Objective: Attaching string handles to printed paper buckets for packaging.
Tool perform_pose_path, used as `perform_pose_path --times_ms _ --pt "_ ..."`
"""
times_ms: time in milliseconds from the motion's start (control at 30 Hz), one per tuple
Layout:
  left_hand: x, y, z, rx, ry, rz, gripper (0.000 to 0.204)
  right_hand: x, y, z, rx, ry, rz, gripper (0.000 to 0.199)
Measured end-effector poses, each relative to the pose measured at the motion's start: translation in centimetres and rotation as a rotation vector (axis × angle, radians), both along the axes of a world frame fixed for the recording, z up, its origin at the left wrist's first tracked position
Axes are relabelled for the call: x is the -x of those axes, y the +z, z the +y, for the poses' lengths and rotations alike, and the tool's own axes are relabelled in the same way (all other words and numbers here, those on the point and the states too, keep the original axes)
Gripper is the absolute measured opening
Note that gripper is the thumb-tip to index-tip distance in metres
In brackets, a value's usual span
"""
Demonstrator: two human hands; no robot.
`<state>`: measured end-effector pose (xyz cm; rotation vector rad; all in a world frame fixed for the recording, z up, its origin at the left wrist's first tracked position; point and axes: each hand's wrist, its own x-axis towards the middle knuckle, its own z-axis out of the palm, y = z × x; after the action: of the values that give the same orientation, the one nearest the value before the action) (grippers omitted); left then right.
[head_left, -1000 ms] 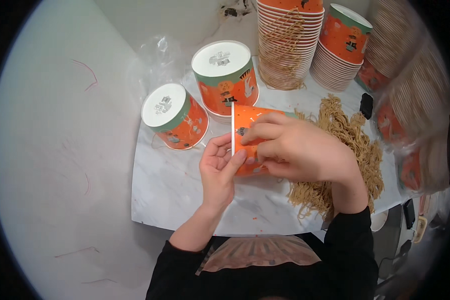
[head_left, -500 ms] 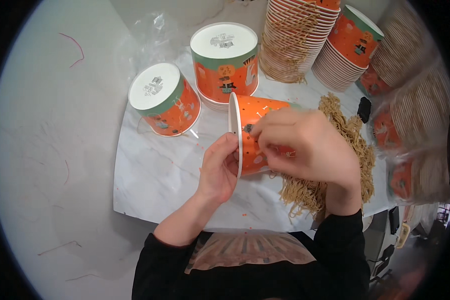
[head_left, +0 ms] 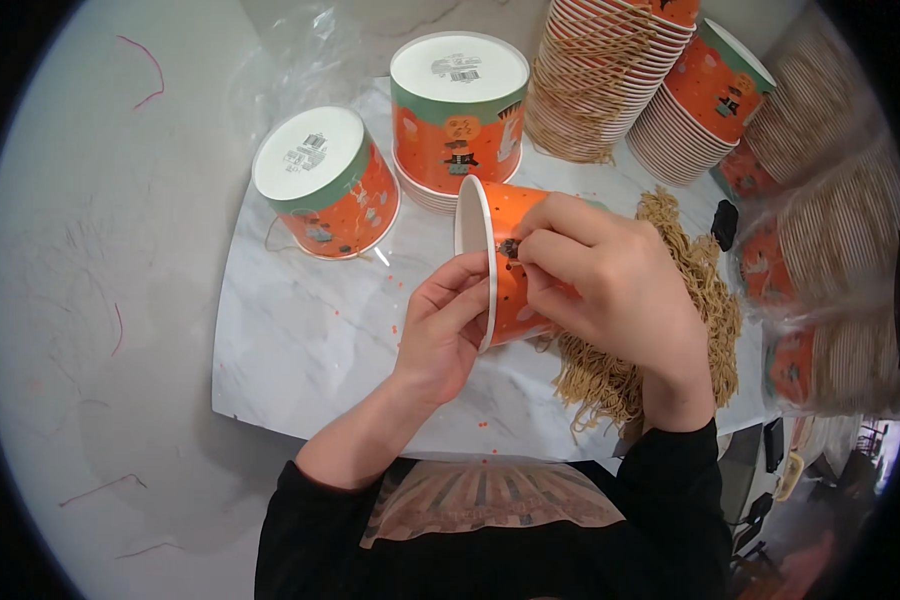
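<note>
An orange paper bucket point(head_left: 508, 205) with a white rim and printed pictures lies on its side above the table, its mouth facing left. My left hand point(head_left: 442, 330) grips it by the rim, thumb outside and some fingertips hidden. My right hand point(head_left: 610, 265) is closed in a pinch against the bucket's outer wall near the rim. Whatever sits between those fingertips is too small or hidden to name. Just right of the bucket, partly under my right wrist, lies a heap of tan cords point(head_left: 600, 385).
Two upturned orange buckets, one at left point(head_left: 310, 165) and a nested one point(head_left: 458, 120), stand behind. Tall bucket stacks point(head_left: 610, 75) fill the back right, with plastic-wrapped stacks point(head_left: 845, 230) along the right. A small black item point(head_left: 725, 224) lies by the cords. Crumpled clear plastic point(head_left: 315, 60) sits at back left.
My right hand has come from a blurred motion to a steadier pinch on the bucket's wall. The left hand still holds the rim. The whole view has shifted slightly.
</note>
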<state>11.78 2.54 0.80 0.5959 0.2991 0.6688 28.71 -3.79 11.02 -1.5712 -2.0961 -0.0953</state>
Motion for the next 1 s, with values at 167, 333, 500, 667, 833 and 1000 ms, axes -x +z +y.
perform_pose_path --times_ms 167,333,500,667,833,1000 --pt "-0.1 0.2 -0.1 -0.023 0.01 0.029 0.027 0.2 -0.1 -0.2 -0.01 -0.001 -0.038 0.017" --pt "0.0 0.2 -0.2 -0.033 0.0 0.021 0.027 0.4 -0.1 -0.3 -0.003 0.0 -0.052 0.019" --pt "-0.1 -0.2 -0.1 -0.039 0.025 0.052 0.027 0.6 -0.2 -0.3 0.001 -0.007 -0.103 0.021" --pt "-0.3 0.2 0.1 -0.034 0.01 0.032 0.028 0.7 -0.3 -0.1 -0.005 -0.024 -0.144 0.021" --pt "-0.2 -0.7 0.6 -0.096 0.016 0.139 0.022 1.1 -0.2 -0.2 0.0 -0.027 -0.168 0.019" --pt "-0.5 0.5 -0.1 -0.151 0.084 0.205 0.016 1.1 -0.6 -0.4 -0.004 -0.02 -0.112 0.018"
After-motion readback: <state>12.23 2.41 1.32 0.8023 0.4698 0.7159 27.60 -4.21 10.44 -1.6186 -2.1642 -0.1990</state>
